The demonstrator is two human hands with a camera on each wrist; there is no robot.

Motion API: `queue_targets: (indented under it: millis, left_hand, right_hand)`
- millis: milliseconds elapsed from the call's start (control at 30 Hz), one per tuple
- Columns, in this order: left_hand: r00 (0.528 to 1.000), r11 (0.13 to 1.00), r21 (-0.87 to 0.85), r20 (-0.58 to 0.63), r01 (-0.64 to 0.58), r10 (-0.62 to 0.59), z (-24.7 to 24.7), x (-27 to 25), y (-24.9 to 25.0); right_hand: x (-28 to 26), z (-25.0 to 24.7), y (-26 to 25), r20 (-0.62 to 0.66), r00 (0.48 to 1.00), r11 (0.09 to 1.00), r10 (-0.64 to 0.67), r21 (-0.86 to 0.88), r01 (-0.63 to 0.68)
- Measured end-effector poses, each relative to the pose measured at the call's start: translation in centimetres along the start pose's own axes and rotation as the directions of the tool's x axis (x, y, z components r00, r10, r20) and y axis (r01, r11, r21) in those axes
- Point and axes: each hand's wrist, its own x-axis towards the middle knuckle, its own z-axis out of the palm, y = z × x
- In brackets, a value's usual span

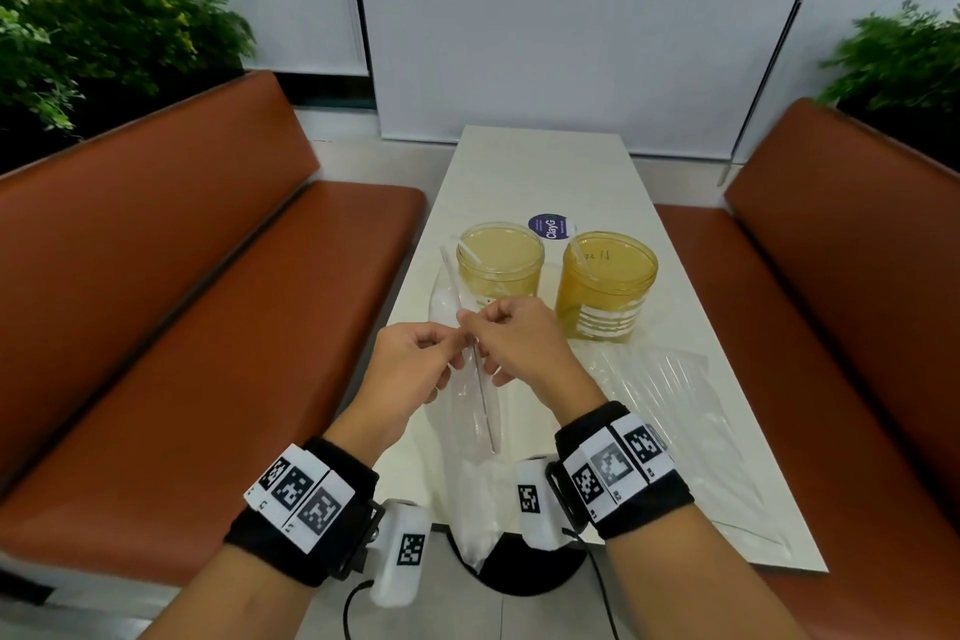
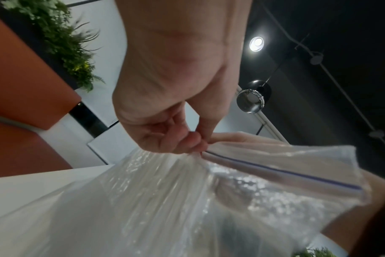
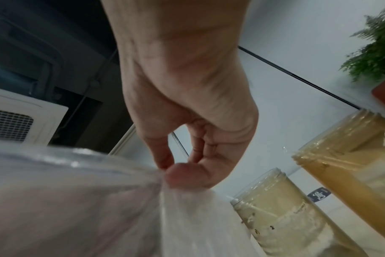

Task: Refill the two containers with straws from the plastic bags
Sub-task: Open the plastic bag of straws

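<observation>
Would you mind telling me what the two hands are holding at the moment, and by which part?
Both hold one clear zip-top plastic bag at its mouth: the left hand and right hand each pinch an opposite lip beside the zip strip.

Café or diner booth: two orange padded benches (image 1: 171, 286) flanking a narrow white table (image 1: 540, 172), ferns (image 1: 104, 31) behind, pendant lamp (image 2: 252, 100) overhead.

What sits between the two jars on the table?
Only bare table between the left jar and the right jar, in the head view; a round sticker lies just behind the gap.
</observation>
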Motion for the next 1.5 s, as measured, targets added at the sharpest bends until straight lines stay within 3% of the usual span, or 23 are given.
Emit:
queue_targets:
  millis: [233,367,433,500,567,633,700,833,967,1100,1267,1333,1433,1500]
  left_hand:
    - [0.998,0.997,-0.044,0.024,0.061,-0.06,0.2,-0.5,-0.2]
    - [0.984,0.999,0.05,-0.18,0.01,-0.001,0.3,-0.3,0.5]
    - [0.965,0.983,0.181,-0.251,-0.033,0.078,-0.3,0.0,0.6]
    - [0.947,0.925,0.37,-0.258,-0.084,0.19,-1.1,0.3,0.6]
    - [0.946,0.838,0.529,-0.183,-0.135,0.268,-1.6,0.3,1.0]
    - [0.96,0.722,0.677,-0.08,-0.145,0.268,-1.7,0.2,1.7]
    - [0.974,0.603,0.791,-0.048,-0.098,0.222,-1.9,0.4,2.4]
    - [0.977,0.577,0.817,-0.108,-0.019,0.184,-2.8,0.9,3.5]
    - [0.984,0.529,0.848,-0.059,-0.04,0.169,-3.7,1.3,3.6]
    - [0.993,0.534,0.841,0.025,-0.082,0.112,-5.0,2.0,3.1]
    - [0.99,0.694,0.706,0.081,-0.14,0.117,-5.2,2.7,2.0]
    - [0.987,0.733,0.661,0.087,-0.16,0.137,-4.4,2.8,1.4]
    - [0.982,0.781,0.596,0.081,-0.186,0.172,-3.5,2.8,0.7]
    - [0.974,0.798,0.561,0.088,-0.221,0.208,-3.0,2.8,0.4]
  right_hand:
    - [-0.1,0.0,0.0,0.036,0.998,0.999,0.048,0.006,-0.048]
    - [-0.2,0.4,0.1,-0.043,0.998,0.97,-0.037,-0.242,0.025]
    - [-0.3,0.2,-0.1,-0.087,0.993,0.936,-0.085,-0.349,0.049]
    - [-0.3,-0.4,-0.6,-0.134,0.982,0.895,-0.134,-0.442,0.062]
    - [-0.2,-1.1,-1.1,-0.137,0.972,0.809,-0.192,-0.582,0.077]
    - [-0.1,-1.5,-1.6,-0.09,0.972,0.728,-0.217,-0.679,0.099]
    - [0.1,-1.6,-1.9,-0.045,0.986,0.665,-0.16,-0.743,0.073]
    - [0.5,-1.9,-2.0,-0.101,0.992,0.615,-0.072,-0.788,-0.036]
    - [1.2,-2.7,-2.3,-0.185,0.982,0.549,-0.047,-0.826,-0.129]
    - [2.4,-3.9,-1.6,-0.226,0.974,0.506,0.011,-0.839,-0.2]
    - [2.7,-4.1,-0.5,-0.238,0.971,0.431,-0.033,-0.88,-0.201]
    - [2.6,-3.5,-0.8,-0.231,0.958,0.465,-0.172,-0.876,-0.128]
    - [2.5,-2.1,-2.0,-0.1,0.932,0.621,-0.349,-0.769,0.15]
    - [2.5,-1.0,-2.7,0.037,0.938,0.591,-0.345,-0.768,0.247]
